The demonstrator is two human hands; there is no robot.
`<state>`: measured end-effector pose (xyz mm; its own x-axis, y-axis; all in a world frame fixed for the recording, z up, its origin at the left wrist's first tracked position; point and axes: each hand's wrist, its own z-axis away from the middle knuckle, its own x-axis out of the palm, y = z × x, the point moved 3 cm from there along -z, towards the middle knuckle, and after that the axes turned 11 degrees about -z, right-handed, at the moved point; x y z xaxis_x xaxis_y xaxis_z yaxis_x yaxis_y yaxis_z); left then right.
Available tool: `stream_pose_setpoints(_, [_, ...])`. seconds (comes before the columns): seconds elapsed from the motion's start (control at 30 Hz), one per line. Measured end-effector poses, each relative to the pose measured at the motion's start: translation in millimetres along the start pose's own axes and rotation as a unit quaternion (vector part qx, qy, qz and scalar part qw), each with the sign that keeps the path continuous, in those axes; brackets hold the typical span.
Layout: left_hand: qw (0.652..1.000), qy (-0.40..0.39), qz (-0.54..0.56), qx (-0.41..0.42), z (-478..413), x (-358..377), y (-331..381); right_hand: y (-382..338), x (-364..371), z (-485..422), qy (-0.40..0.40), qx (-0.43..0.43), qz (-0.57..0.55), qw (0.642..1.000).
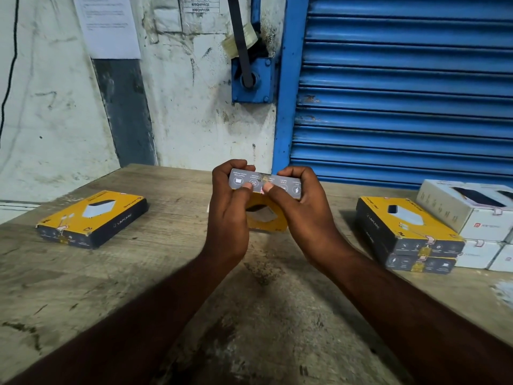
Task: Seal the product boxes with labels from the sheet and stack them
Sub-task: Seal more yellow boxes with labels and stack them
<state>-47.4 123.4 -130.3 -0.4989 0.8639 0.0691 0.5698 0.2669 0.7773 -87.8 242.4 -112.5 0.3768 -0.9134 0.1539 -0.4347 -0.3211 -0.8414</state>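
I hold a yellow and dark blue flat cardboard product box [277, 182] up above the worn wooden desk [166, 273], between my two hands, with its dark narrow end face turned toward me. My left hand [227, 218] grips the left end and my right hand [302, 215] grips the right end. My fingers [230, 165] curl over the far edge on both sides, and both thumbs press side by side on the middle of that end face. Just above the thumbs a small gold label [263, 177] sits on the seam of the flap. A scrap of pink shows below it, too small for me to tell what it is.

Well to my left a second yellow box [91, 218] lies flat and alone on the desk, with a gold label on its near end. To my right stands a stack of two yellow boxes [408, 232], one upon the other, each with a gold label on its near end. Just beside that stack, further right, white cardboard boxes [472, 218] are piled in two layers.

Behind the desk are a blue metal roller shutter [402, 93] on the right and a stained white wall [55, 120] on the left, with a paper sheet [108, 26] stuck on it.
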Motion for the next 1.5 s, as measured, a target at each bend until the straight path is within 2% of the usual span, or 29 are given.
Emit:
stream_pose_setpoints(0.13, [0.999, -0.05, -0.01, -0.002, -2, 2, -3, 4, -7, -7, 0.029, 0.014, 0.001, 0.999])
stream_pose_setpoints(0.23, [0.988, -0.136, -0.07, -0.006, -6, -1, -14, 10, -17, -14, 0.06, 0.038, 0.001, 0.997])
stream_pose_setpoints(0.3, [0.974, -0.169, -0.149, 0.013, -8, -4, -19, 12, -24, -18, 0.077, 0.052, -0.005, 0.996])
stream_pose_setpoints(0.37, [0.961, -0.173, -0.214, 0.037, -9, -5, -21, 12, -27, -21, 0.091, 0.064, -0.043, 0.993])
stream_pose_setpoints(0.43, [0.96, -0.151, -0.231, 0.042, -10, -7, -20, 12, -27, -22, 0.094, 0.072, -0.091, 0.989])
stream_pose_setpoints(0.57, [0.969, -0.102, -0.225, 0.02, -15, -14, -25, 16, -22, -24, 0.054, 0.083, -0.122, 0.988])
stream_pose_setpoints(0.73, [0.985, -0.045, -0.166, -0.028, -22, -18, -23, 21, -27, -28, -0.012, 0.097, -0.175, 0.98])
stream_pose_setpoints(0.97, [0.987, 0.022, 0.021, -0.159, -30, -22, -23, 38, -26, -26, -0.034, 0.116, -0.081, 0.989])
stream_pose_setpoints(1.13, [0.98, -0.001, 0.054, -0.189, -29, -17, -28, 39, -31, -26, 0.011, 0.12, -0.085, 0.989])
stream_pose_setpoints(1.33, [0.979, -0.08, -0.018, -0.185, -21, -8, -33, 40, -40, -33, 0.09, 0.152, -0.135, 0.975])
stream_pose_setpoints(1.5, [0.97, -0.152, -0.059, -0.18, -17, -6, -33, 40, -47, -37, 0.111, 0.151, -0.15, 0.971])
